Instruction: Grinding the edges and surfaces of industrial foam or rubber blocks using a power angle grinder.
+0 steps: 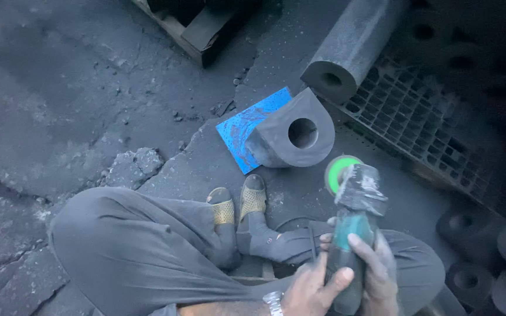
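Both hands, left and right, grip clenched around the upright angle grinder.

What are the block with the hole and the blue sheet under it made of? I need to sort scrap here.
The D-shaped block looks like dark graphite or cast metal: matte, sooty grey, no shine; the look leaves it open. The blue sheet seems thin plastic or painted board, flat, dotted and scuffed with dark smears.
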